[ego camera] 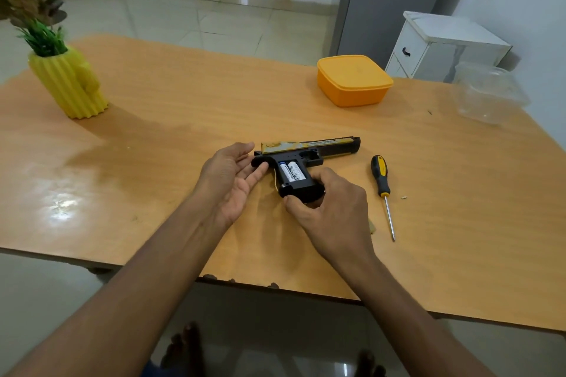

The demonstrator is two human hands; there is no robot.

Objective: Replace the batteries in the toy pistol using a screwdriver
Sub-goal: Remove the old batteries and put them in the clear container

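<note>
Far left on the wooden surface (153, 119) stands a ribbed yellow pot (69, 84) with a green and brownish plant (33, 6) sticking out of it. Toward the middle, the left hand (231, 179) lies palm up with its fingers straight and relaxed, the fingertips touching the rear end of the toy pistol (306, 159); its grip is loose and closes round nothing. The pistol lies flat on its side, black with a yellowish slide, its barrel pointing right. The compartment in its handle is uncovered, and two white batteries (292, 171) sit side by side inside. The right hand (330, 208) has its grip curled round the butt of the handle, thumb on the near edge and fingers wrapped over the far side. Just beside that hand lies a screwdriver (382, 190) with a black and yellow handle, its shaft pointing toward the near edge, touched by neither hand. Further back sits a closed orange box (353, 79), and near the far right corner a clear plastic container (490, 93).
</note>
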